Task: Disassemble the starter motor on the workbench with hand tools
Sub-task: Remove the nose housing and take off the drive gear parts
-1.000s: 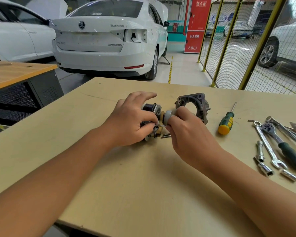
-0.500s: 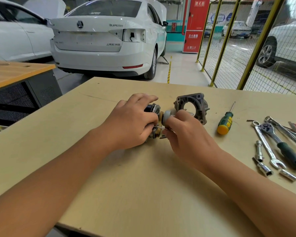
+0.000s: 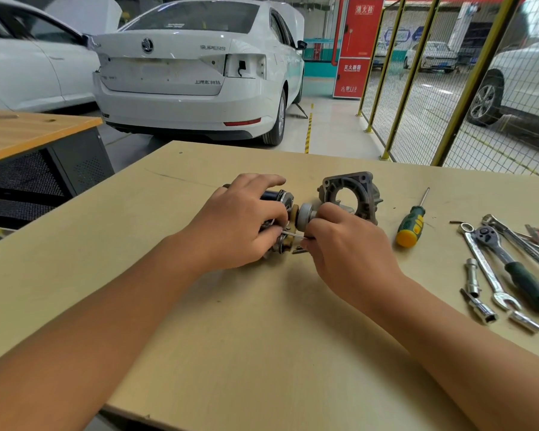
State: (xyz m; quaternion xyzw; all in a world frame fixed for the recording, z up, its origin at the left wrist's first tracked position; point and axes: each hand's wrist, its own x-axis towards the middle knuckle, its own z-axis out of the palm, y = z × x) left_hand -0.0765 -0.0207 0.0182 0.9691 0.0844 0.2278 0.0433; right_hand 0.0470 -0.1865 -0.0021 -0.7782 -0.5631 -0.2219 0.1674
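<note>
Left hand (image 3: 240, 225) curled round the dark starter motor (image 3: 280, 219) at the middle of the workbench (image 3: 137, 275). Right hand (image 3: 343, 244) pinching a thin metal pin (image 3: 293, 234) at the motor's end. Grey housing (image 3: 350, 195) just behind. Green and yellow screwdriver (image 3: 411, 223), ratchet (image 3: 511, 265) and sockets (image 3: 476, 293) further right.

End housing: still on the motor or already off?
Off. The grey end housing stands alone on the workbench, behind the right hand; the left hand grips the motor body.
</note>
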